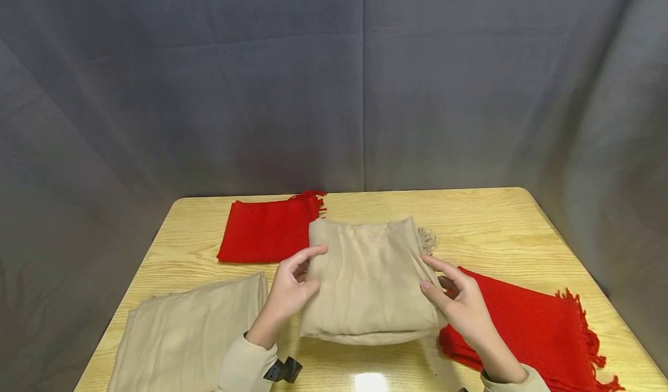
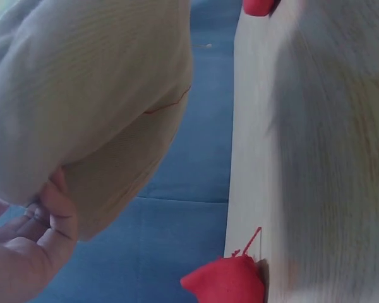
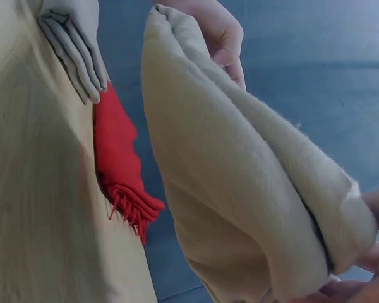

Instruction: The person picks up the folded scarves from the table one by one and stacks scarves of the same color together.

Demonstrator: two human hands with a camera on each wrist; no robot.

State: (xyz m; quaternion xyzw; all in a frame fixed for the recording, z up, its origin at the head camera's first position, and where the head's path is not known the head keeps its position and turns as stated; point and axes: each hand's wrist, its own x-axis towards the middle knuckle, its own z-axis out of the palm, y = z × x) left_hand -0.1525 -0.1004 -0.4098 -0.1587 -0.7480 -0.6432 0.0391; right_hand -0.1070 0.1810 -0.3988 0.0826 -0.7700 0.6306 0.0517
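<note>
Above the table [image 1: 480, 224], a folded beige cloth [image 1: 373, 282] is being pinched between thumb and fingers by the left hand [image 1: 292, 282] at its nine o'clock and the right hand [image 1: 463, 299] at its three.

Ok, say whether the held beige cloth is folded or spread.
Folded: the right wrist view shows the held beige cloth in stacked layers.

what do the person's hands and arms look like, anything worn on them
The left hand and right hand are bare, without gloves. The left sleeve and right sleeve are pale cream, ending at the wrists. A small, blocky black device sits at the left cuff; any markings are too small to read.
</note>
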